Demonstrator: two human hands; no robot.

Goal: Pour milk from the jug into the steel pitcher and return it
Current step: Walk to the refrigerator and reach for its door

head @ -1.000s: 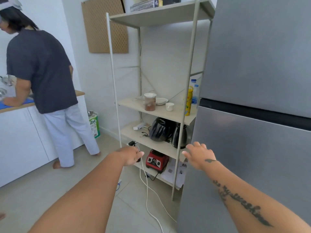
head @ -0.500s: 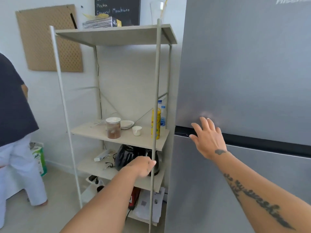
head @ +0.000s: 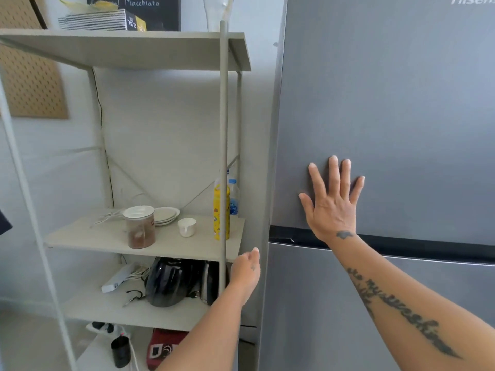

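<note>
A tall grey fridge (head: 388,103) fills the right side, both doors closed. My right hand (head: 332,202) lies flat with fingers spread on the lower part of the upper door, just above the dark gap between the doors. My left hand (head: 247,266) is at the left edge of the lower door, beside the shelf post, fingers loosely curled and holding nothing. Neither a milk jug nor a steel pitcher is in view.
A beige shelf rack (head: 224,129) stands close to the left of the fridge. Its middle shelf holds a jar of brown powder (head: 139,226), plates, a small white cup (head: 186,226) and a yellow bottle (head: 221,210). Black kettles (head: 171,281) sit below.
I have come closer to the fridge and the view has swung right. My right hand rose from beside the lower door onto the upper door. My left hand moved to the fridge's left edge.
</note>
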